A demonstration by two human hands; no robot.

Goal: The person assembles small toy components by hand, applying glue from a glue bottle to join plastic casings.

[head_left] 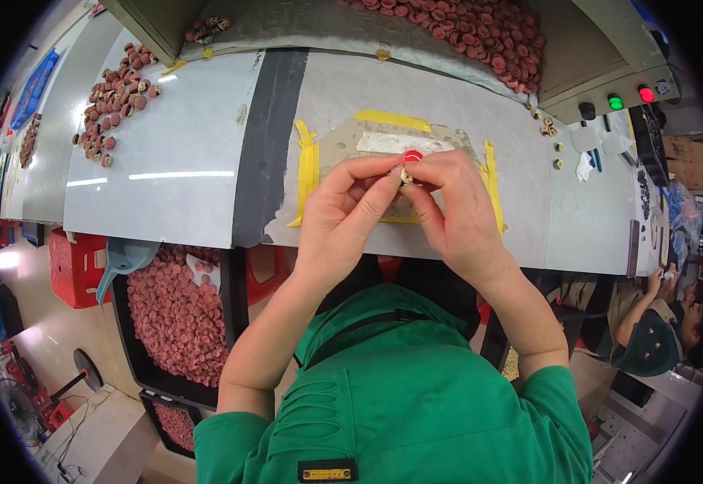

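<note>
My left hand and my right hand meet over the table, fingertips pinched together. Between them they grip a small cream-and-dark round piece, mostly hidden by the fingers. Something glossy and red shows at the right fingertips; I cannot tell whether it is worn on a finger or held. Beneath the hands lies a worn grey mat with a white strip on it. Yellow tape runs along its edges.
Small pink-and-dark round pieces lie scattered at the left. A pile of pink discs sits in the far cabinet. Cream pieces are at the right. A black crate of pink discs stands below left, near a red stool. Another person sits at right.
</note>
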